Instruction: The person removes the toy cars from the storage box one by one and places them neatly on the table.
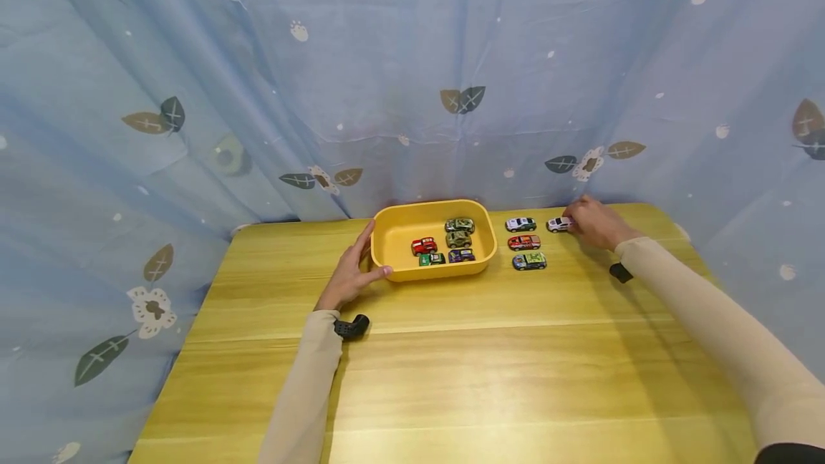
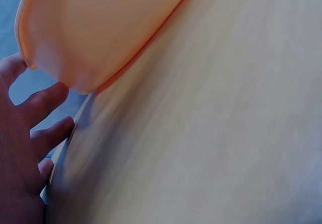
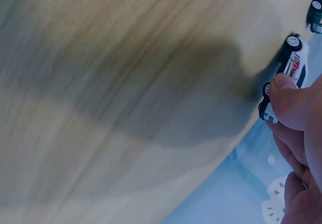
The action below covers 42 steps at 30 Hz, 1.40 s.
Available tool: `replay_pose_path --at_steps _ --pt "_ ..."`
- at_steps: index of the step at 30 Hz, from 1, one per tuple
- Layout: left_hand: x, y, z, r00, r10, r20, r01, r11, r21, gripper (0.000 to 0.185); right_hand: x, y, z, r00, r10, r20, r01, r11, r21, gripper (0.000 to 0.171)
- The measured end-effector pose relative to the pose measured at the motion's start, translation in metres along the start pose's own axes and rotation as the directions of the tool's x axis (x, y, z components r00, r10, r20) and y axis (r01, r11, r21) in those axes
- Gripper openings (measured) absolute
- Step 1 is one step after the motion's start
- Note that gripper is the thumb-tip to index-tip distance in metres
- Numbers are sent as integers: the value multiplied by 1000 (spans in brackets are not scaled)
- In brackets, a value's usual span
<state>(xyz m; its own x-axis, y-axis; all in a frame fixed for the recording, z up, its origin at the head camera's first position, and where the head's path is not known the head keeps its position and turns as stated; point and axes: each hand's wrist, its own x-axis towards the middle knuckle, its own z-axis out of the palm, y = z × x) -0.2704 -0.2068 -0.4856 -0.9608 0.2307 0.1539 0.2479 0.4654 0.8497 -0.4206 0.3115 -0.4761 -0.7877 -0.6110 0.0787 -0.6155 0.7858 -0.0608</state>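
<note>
At the back of the table, my right hand (image 1: 596, 224) pinches a small white toy car (image 1: 559, 224) between thumb and fingers. In the right wrist view the thumb presses the side of this white car (image 3: 294, 65), whose wheels and printed side show. My left hand (image 1: 348, 274) touches the left end of a yellow plastic bin (image 1: 438, 274), its fingers spread and the thumb at the front corner. Inside the bin sit several toy cars, among them a red one (image 1: 424, 246), a green one (image 1: 432, 259) and a purple one (image 1: 461, 255).
Between bin and right hand, three toy cars form a column: a white-and-dark one (image 1: 520, 225), a red-orange one (image 1: 524, 243) and a green-and-blue one (image 1: 529, 261). A blue patterned curtain (image 1: 399, 92) hangs along the back edge of the wooden table (image 1: 451, 378).
</note>
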Motion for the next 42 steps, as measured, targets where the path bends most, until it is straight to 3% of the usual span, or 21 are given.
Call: replay_pose_path --at_steps 9,17,23,27,31,36,42 --pt "-1 3 -1 1000 5 2 -5 1000 -12 101 3 -1 1 999 29 23 -29 1000 -1 17" --pt "-1 0 0 1000 6 0 -6 1000 -11 101 7 -2 -1 999 35 42 -35 999 -9 5" --pt "7 -31 7 1000 1 -6 -1 1000 -12 104 9 -5 -7 995 74 60 -77 996 34 30" --pt "9 -43 10 1000 18 -23 -19 1000 -23 106 19 -13 -17 998 60 -22 -58 996 70 36" --pt "9 -46 10 999 19 -39 -20 999 -30 106 34 -34 -29 992 40 -122 -24 991 131 38" --pt "7 -44 9 999 19 -46 -20 999 -32 106 61 -81 -35 973 -5 -229 55 976 210 43" --pt "7 -44 10 999 20 -44 -21 999 -25 107 86 -139 -25 961 -115 -251 176 956 235 46"
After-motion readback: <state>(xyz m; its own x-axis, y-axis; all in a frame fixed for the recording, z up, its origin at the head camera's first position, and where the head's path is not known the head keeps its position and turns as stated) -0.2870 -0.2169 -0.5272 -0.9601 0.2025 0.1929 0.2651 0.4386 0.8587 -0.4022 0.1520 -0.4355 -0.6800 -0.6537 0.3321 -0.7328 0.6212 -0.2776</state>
